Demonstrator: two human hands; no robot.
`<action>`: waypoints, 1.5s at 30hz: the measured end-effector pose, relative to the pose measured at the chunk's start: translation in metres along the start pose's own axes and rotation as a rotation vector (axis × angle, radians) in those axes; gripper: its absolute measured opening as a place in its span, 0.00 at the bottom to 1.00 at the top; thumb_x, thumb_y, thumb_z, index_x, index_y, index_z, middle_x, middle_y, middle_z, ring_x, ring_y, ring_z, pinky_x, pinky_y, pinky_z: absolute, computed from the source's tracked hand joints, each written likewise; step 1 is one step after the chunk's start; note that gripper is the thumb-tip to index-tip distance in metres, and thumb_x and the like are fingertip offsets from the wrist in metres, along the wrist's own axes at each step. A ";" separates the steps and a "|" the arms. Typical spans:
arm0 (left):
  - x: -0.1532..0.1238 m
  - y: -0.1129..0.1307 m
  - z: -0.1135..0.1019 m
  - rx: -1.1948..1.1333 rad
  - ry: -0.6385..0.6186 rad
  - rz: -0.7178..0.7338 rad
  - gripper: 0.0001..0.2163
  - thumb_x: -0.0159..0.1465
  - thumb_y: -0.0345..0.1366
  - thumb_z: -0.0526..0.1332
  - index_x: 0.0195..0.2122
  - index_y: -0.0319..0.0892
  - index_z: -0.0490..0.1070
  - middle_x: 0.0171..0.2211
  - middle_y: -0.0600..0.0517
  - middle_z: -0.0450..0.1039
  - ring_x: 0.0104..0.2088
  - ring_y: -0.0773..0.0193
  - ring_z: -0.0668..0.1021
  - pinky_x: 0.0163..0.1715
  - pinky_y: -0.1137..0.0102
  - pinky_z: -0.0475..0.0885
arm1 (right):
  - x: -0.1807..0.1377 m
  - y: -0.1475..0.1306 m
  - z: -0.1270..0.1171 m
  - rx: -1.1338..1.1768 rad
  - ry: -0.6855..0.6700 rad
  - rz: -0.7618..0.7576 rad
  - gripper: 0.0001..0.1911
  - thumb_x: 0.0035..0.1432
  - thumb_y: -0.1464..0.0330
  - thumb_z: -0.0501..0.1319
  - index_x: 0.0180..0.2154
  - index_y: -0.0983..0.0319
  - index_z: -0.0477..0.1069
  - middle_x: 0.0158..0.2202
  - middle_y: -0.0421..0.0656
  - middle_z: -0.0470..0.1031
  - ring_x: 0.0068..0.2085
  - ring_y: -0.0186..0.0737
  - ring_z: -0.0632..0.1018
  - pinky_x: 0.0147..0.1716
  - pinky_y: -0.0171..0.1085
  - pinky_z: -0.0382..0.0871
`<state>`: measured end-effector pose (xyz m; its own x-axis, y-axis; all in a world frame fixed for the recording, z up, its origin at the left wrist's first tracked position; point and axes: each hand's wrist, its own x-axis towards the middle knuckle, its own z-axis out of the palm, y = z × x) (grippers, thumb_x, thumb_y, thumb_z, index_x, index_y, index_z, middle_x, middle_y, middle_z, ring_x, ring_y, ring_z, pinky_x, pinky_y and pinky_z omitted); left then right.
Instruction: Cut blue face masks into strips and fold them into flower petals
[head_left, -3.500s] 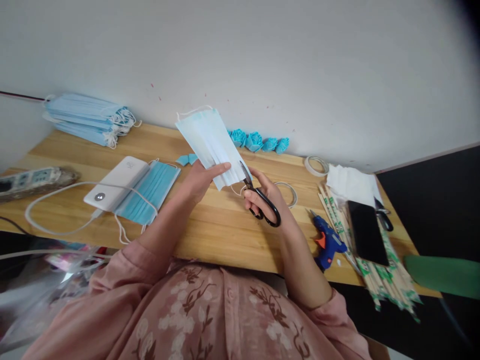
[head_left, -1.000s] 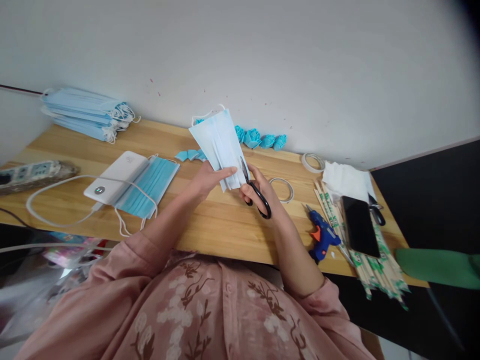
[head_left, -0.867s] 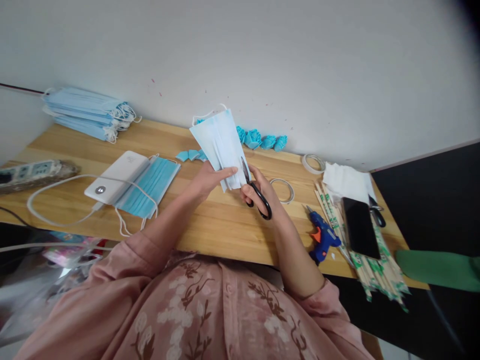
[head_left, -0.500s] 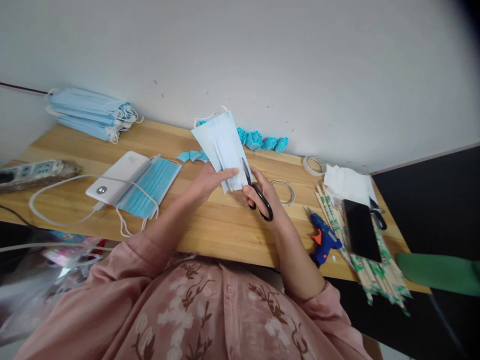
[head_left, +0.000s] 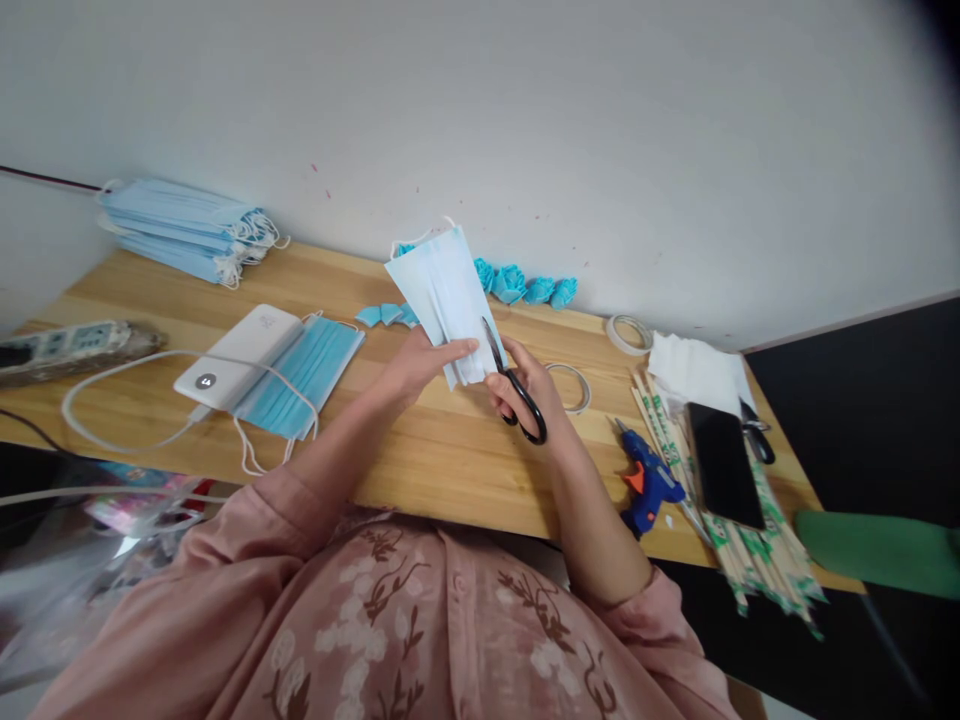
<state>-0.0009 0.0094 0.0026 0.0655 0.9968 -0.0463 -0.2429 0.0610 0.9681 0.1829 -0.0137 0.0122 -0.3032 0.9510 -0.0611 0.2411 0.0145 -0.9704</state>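
No word or number can be read with certainty. The power bank (head_left: 244, 345) has a round display (head_left: 205, 381) with small, pale characters (too tiny to make out) and a faint grey marking near its far end. Green print runs along the sticks' wrappers (head_left: 739, 548), too blurred to decipher.

The pale blue-white face mask (head_left: 444, 285) is held up and tilted, pleats gathered toward its lower end, the wider end aimed at eleven o'clock. Black-handled scissors (head_left: 531, 415) meet its four-o'clock edge, dark blade pointing toward eleven, handle loops toward five.
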 end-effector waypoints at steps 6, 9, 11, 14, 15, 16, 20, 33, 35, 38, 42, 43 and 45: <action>0.000 0.001 0.000 0.009 0.019 -0.009 0.22 0.49 0.41 0.73 0.43 0.36 0.76 0.45 0.42 0.81 0.45 0.48 0.81 0.47 0.55 0.77 | 0.001 -0.001 0.001 0.040 -0.001 0.015 0.48 0.49 0.44 0.69 0.63 0.63 0.61 0.19 0.32 0.69 0.16 0.29 0.65 0.15 0.31 0.58; 0.000 0.001 0.000 0.019 0.023 0.006 0.21 0.49 0.41 0.73 0.42 0.37 0.76 0.44 0.42 0.81 0.45 0.48 0.81 0.46 0.55 0.77 | 0.001 -0.002 0.001 0.043 0.004 0.018 0.47 0.50 0.45 0.70 0.63 0.63 0.61 0.19 0.31 0.69 0.16 0.29 0.65 0.14 0.30 0.58; 0.000 0.002 0.000 0.020 0.018 0.016 0.22 0.48 0.41 0.73 0.43 0.37 0.76 0.45 0.43 0.81 0.46 0.47 0.81 0.46 0.55 0.77 | 0.001 -0.002 0.001 0.046 0.006 0.018 0.46 0.50 0.46 0.70 0.63 0.62 0.61 0.19 0.31 0.69 0.16 0.29 0.64 0.14 0.30 0.57; -0.001 0.003 0.000 0.023 0.012 0.021 0.23 0.48 0.42 0.73 0.43 0.38 0.75 0.46 0.42 0.80 0.47 0.47 0.80 0.48 0.54 0.76 | 0.001 -0.002 0.002 0.054 0.008 0.022 0.47 0.50 0.47 0.70 0.64 0.63 0.61 0.19 0.31 0.69 0.16 0.29 0.65 0.14 0.30 0.57; -0.002 0.004 0.000 0.026 0.009 0.021 0.23 0.48 0.42 0.73 0.43 0.38 0.75 0.46 0.42 0.80 0.47 0.47 0.80 0.48 0.54 0.76 | 0.001 -0.003 0.002 0.056 0.010 0.023 0.47 0.50 0.47 0.70 0.64 0.63 0.61 0.19 0.31 0.69 0.16 0.29 0.65 0.14 0.30 0.57; -0.002 0.004 0.000 0.028 0.006 0.022 0.22 0.48 0.42 0.73 0.43 0.38 0.75 0.46 0.42 0.80 0.47 0.47 0.80 0.48 0.54 0.76 | 0.001 -0.003 0.002 0.056 0.012 0.024 0.47 0.49 0.48 0.70 0.64 0.63 0.60 0.19 0.31 0.69 0.16 0.29 0.65 0.14 0.30 0.57; -0.003 0.005 0.001 0.030 0.000 0.017 0.22 0.49 0.42 0.72 0.43 0.39 0.75 0.47 0.42 0.80 0.48 0.47 0.80 0.48 0.55 0.76 | 0.001 -0.002 0.002 0.047 0.026 0.033 0.48 0.49 0.48 0.70 0.65 0.64 0.60 0.18 0.30 0.68 0.16 0.29 0.65 0.14 0.29 0.57; -0.002 0.004 0.001 -0.005 0.019 0.013 0.24 0.49 0.43 0.74 0.46 0.39 0.76 0.50 0.42 0.80 0.51 0.46 0.80 0.51 0.55 0.76 | 0.002 0.002 0.001 0.022 0.067 0.070 0.47 0.48 0.52 0.72 0.65 0.60 0.62 0.17 0.31 0.69 0.16 0.30 0.66 0.14 0.30 0.58; -0.001 0.003 -0.001 -0.023 0.041 0.025 0.24 0.52 0.45 0.73 0.47 0.39 0.76 0.52 0.41 0.79 0.53 0.46 0.79 0.52 0.56 0.75 | 0.002 0.001 0.001 0.020 0.072 0.076 0.47 0.48 0.52 0.72 0.65 0.60 0.62 0.17 0.31 0.69 0.16 0.30 0.65 0.14 0.30 0.57; 0.003 0.000 -0.004 -0.067 0.078 0.053 0.25 0.53 0.48 0.72 0.48 0.38 0.76 0.53 0.40 0.79 0.54 0.46 0.79 0.53 0.56 0.75 | 0.003 0.001 0.001 0.027 0.050 0.085 0.48 0.46 0.51 0.73 0.65 0.60 0.62 0.17 0.30 0.68 0.15 0.30 0.64 0.15 0.31 0.56; 0.008 0.001 -0.010 -0.089 0.137 0.064 0.26 0.50 0.47 0.74 0.45 0.36 0.76 0.50 0.40 0.80 0.51 0.45 0.80 0.52 0.56 0.75 | 0.005 0.009 0.000 -0.005 -0.045 0.034 0.47 0.48 0.48 0.71 0.64 0.58 0.62 0.21 0.32 0.68 0.19 0.31 0.65 0.18 0.31 0.57; 0.008 0.001 -0.011 -0.082 0.153 0.056 0.26 0.49 0.47 0.75 0.44 0.36 0.76 0.49 0.40 0.80 0.50 0.45 0.80 0.51 0.56 0.75 | 0.005 0.011 0.000 -0.025 -0.060 0.007 0.47 0.49 0.47 0.70 0.65 0.57 0.61 0.23 0.33 0.69 0.20 0.31 0.65 0.19 0.31 0.58; 0.009 0.003 -0.013 -0.065 0.169 0.044 0.24 0.48 0.47 0.75 0.41 0.36 0.76 0.45 0.40 0.81 0.48 0.45 0.80 0.50 0.55 0.76 | 0.004 0.013 -0.001 -0.060 -0.079 -0.053 0.47 0.51 0.45 0.69 0.66 0.56 0.58 0.26 0.34 0.69 0.22 0.32 0.65 0.22 0.33 0.59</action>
<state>-0.0132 0.0190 0.0019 -0.1086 0.9928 -0.0500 -0.3048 0.0146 0.9523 0.1857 -0.0093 -0.0002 -0.3883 0.9210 -0.0303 0.2765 0.0851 -0.9572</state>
